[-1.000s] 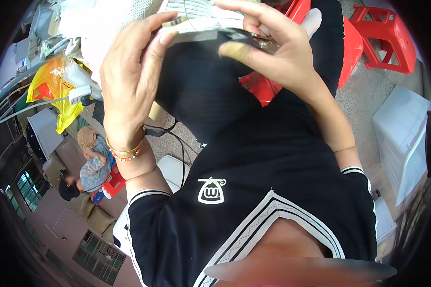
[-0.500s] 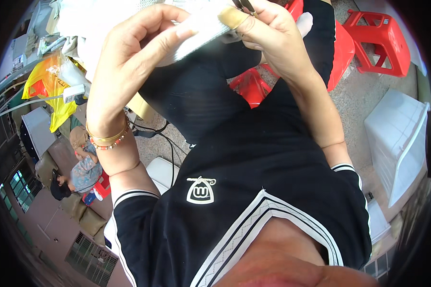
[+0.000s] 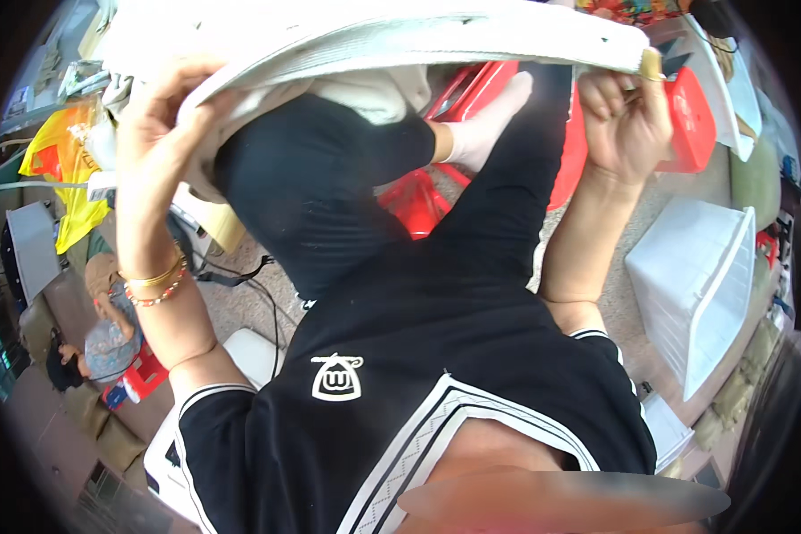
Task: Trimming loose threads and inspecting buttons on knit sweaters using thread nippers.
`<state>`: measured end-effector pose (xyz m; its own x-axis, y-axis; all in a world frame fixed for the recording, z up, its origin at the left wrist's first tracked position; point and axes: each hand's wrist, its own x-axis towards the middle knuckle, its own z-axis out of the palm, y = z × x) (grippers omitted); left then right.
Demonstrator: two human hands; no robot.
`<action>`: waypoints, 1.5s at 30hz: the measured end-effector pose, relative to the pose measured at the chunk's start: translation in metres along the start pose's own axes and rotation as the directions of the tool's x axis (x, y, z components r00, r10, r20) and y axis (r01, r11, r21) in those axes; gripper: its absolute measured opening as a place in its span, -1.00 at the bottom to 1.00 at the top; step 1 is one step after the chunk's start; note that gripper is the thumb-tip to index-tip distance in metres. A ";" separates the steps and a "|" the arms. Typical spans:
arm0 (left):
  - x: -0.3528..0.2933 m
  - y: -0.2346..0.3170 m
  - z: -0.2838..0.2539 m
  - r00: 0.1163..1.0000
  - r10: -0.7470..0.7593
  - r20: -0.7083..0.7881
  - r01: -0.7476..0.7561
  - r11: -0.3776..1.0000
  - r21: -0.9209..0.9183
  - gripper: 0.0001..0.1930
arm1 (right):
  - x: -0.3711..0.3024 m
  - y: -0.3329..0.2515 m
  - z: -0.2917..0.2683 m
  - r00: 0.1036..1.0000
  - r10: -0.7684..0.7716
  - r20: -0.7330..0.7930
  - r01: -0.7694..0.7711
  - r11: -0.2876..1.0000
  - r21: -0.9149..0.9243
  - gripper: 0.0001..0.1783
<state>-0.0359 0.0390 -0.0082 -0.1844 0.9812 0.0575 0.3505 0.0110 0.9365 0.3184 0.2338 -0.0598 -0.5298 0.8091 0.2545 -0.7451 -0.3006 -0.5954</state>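
Note:
A white garment [image 3: 400, 44] stretches between my hands across the top of the view. Its long stitched band, which looks like a waistband, curves from one hand to the other, and looser cloth hangs beneath. At the band's left end, my left hand [image 3: 156, 120] is closed on the cloth, thumb over the edge. My right hand [image 3: 627, 125] pinches the other end, with a yellow-brown cover [image 3: 651, 64] on the thumb. Something dark and pointed [image 3: 676, 64] shows beside that thumb; I cannot make out whether the hand holds it.
Red plastic stools [image 3: 690, 125] stand beyond and between my legs. A white plastic bin [image 3: 690, 285] is at the right. Leftward lie a yellow bag [image 3: 67, 169] and dark cables [image 3: 240, 276]. Another person [image 3: 111, 343] sits farther off at the left.
My hands have moved apart, the left leftward and down, the right rightward and down. The white band is now spread between them. The dark-handled snips seen earlier at my right hand no longer show clearly.

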 end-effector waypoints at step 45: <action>-0.033 -0.038 -0.059 0.921 -0.236 -0.310 0.099 0.911 -0.400 -0.78 | 0.010 0.035 -0.056 0.830 -0.281 -0.482 -0.103 0.772 -0.627 -0.81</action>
<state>-0.0973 -0.0046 -0.0256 -0.5375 0.8410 -0.0608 -0.0661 0.0299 0.9974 0.3099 0.2594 -0.1208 -0.0354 0.9993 0.0113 -0.2670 0.0014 -0.9637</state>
